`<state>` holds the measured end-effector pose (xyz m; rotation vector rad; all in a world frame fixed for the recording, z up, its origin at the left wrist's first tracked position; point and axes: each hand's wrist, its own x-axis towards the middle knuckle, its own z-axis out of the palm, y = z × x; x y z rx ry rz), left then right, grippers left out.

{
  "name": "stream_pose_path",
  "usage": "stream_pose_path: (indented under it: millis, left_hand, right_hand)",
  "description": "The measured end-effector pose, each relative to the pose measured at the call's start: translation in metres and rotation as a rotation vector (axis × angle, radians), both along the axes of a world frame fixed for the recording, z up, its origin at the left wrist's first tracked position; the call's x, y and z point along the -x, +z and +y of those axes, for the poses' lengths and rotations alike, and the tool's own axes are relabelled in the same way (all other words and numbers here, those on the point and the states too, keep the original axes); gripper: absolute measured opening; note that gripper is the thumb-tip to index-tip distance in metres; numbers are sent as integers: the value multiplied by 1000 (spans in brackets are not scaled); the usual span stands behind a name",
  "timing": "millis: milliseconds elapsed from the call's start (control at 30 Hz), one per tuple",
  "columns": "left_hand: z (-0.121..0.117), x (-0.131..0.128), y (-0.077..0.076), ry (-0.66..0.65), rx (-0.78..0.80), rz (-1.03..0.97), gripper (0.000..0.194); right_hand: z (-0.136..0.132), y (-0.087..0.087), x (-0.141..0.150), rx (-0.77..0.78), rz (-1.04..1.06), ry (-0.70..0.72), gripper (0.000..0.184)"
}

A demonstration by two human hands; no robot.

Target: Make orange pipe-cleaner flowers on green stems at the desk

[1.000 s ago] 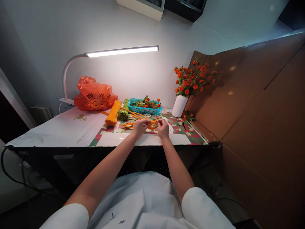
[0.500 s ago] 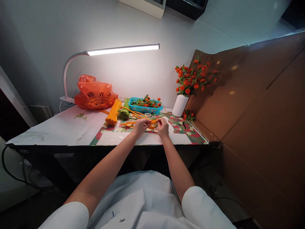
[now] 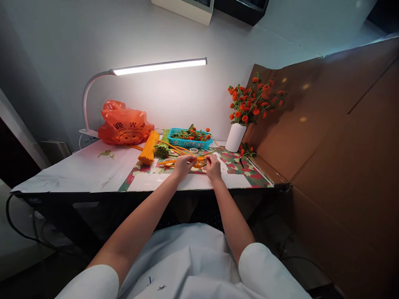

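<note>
With the left grip (image 3: 184, 166) and right grip (image 3: 213, 167) each pinching the orange stem (image 3: 201, 158) low over the worktop's near middle, bending it in small turns under even tension should keep it neat.

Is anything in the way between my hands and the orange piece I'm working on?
Nothing visible is: your left hand and right hand are both at the orange piece, fingertips on it.
</note>
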<state>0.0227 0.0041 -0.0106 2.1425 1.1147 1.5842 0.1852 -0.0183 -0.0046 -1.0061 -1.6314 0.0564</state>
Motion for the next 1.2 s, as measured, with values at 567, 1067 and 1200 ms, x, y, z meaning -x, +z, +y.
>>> stream_pose_path:
  millis: [567, 1067, 1200]
  left_hand:
    - [-7, 2, 5, -49, 7, 123, 13]
    - [-4, 3, 2, -11, 36, 3, 12]
    - [-1, 3, 1, -23, 0, 88, 11]
  right_hand:
    - [0, -1, 3, 39, 31, -1, 14]
    - [0, -2, 1, 42, 17, -5, 15]
    - [2, -2, 1, 25, -12, -20, 17]
